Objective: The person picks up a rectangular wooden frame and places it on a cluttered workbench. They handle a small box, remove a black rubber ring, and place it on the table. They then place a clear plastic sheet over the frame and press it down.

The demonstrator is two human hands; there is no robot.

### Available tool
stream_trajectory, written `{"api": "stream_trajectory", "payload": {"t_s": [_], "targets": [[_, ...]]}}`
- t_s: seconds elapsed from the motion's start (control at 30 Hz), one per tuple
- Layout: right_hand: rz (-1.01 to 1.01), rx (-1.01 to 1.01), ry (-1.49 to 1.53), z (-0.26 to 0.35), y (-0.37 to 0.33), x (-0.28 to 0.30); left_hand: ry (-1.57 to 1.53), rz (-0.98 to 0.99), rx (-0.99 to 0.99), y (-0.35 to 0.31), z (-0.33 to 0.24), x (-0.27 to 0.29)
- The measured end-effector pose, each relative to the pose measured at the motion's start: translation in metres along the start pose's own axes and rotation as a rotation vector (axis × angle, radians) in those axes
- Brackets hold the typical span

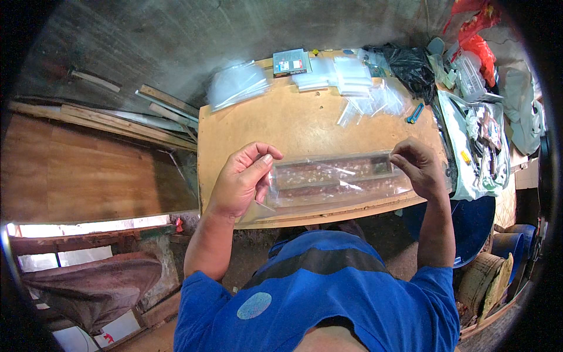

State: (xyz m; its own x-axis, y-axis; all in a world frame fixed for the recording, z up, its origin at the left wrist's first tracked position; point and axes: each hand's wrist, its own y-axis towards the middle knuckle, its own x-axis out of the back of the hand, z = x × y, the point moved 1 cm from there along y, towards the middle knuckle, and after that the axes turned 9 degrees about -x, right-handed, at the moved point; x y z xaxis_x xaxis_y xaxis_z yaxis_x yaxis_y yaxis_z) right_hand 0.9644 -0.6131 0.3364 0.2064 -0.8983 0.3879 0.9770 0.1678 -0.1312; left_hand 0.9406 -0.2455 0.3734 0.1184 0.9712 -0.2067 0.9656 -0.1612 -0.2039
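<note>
A long clear plastic sheet [334, 186] stretches sideways between my two hands over the near edge of the wooden table. Brownish bands and shiny reflections show in it; I cannot tell whether it is a single layer or a bag. My left hand [243, 176] is closed at its left end, thumb against the curled fingers. At the upper right corner my right hand [417, 164] pinches it between thumb and fingertips.
On the wooden table [246, 132] lie stacks of clear plastic packets [237, 85], a small box [290, 62], loose clear pieces [375, 102] and a blue utility knife [415, 113]. A black plastic bag [410, 67] and a cluttered white bag [469, 146] are at the right. Wooden boards [105, 126] lean left.
</note>
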Motion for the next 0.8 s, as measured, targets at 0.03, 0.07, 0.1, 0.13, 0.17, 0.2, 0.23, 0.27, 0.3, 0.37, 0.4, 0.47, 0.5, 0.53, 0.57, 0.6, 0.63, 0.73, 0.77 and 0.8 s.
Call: {"api": "stream_trajectory", "payload": {"t_s": [0.03, 0.07, 0.1, 0.13, 0.17, 0.2, 0.23, 0.27, 0.3, 0.37, 0.4, 0.47, 0.5, 0.53, 0.57, 0.6, 0.63, 0.73, 0.77, 0.8], "targets": [[-0.01, 0.01, -0.017, 0.001, -0.001, 0.001, -0.001, 0.013, -0.006, -0.001, 0.0, 0.002], [-0.018, -0.006, -0.037, 0.003, -0.002, 0.001, 0.044, 0.017, -0.015, -0.001, 0.0, 0.004], [-0.029, 0.042, -0.046, 0.006, -0.004, 0.001, 0.078, 0.029, -0.033, -0.001, 0.0, 0.005], [-0.038, 0.064, -0.058, 0.009, -0.005, 0.002, 0.112, 0.041, -0.052, -0.001, 0.001, 0.006], [-0.047, 0.07, -0.058, 0.012, -0.006, 0.002, 0.141, 0.051, -0.093, 0.0, 0.002, 0.008], [-0.088, 0.118, -0.104, 0.015, -0.008, 0.001, 0.171, 0.061, -0.134, 0.0, 0.003, 0.009], [-0.129, 0.149, -0.138, 0.019, -0.011, 0.0, 0.2, 0.072, -0.175, 0.0, 0.003, 0.01], [-0.169, 0.177, -0.173, 0.022, -0.013, -0.001, 0.253, 0.052, -0.24, 0.001, 0.004, 0.01], [-0.215, 0.215, -0.199, 0.025, -0.014, -0.003, 0.305, 0.033, -0.304, 0.001, 0.005, 0.01], [-0.306, 0.284, -0.257, 0.03, -0.018, -0.004, 0.389, 0.006, -0.399, 0.0, 0.005, 0.011], [-0.367, 0.373, -0.318, 0.032, -0.019, -0.005, 0.422, -0.002, -0.429, -0.002, 0.004, 0.012], [-0.481, 0.539, -0.436, 0.034, -0.024, -0.007, 0.541, -0.03, -0.516, -0.007, 0.003, 0.013], [-0.533, 0.624, -0.484, 0.035, -0.028, -0.007, 0.626, -0.05, -0.574, -0.012, 0.003, 0.013], [-0.581, 0.697, -0.528, 0.034, -0.034, -0.008, 0.713, -0.07, -0.632, -0.017, 0.004, 0.014], [-0.624, 0.758, -0.577, 0.033, -0.041, -0.008, 0.79, -0.066, -0.749, -0.022, 0.006, 0.014], [-0.658, 0.834, -0.56, 0.029, -0.048, -0.01, 0.864, -0.063, -0.866, -0.026, 0.008, 0.016], [-0.669, 0.844, -0.61, 0.025, -0.056, -0.011, 0.939, -0.06, -0.981, -0.032, 0.013, 0.018], [-0.644, 0.872, -0.742, 0.006, -0.082, -0.016, 0.911, -0.046, -0.998, -0.049, 0.041, 0.022], [-0.606, 0.867, -0.778, -0.004, -0.086, -0.019, 0.941, -0.049, -0.996, -0.053, 0.053, 0.024], [-0.568, 0.862, -0.813, -0.015, -0.09, -0.025, 0.938, -0.032, -0.98, -0.056, 0.066, 0.027]]}}
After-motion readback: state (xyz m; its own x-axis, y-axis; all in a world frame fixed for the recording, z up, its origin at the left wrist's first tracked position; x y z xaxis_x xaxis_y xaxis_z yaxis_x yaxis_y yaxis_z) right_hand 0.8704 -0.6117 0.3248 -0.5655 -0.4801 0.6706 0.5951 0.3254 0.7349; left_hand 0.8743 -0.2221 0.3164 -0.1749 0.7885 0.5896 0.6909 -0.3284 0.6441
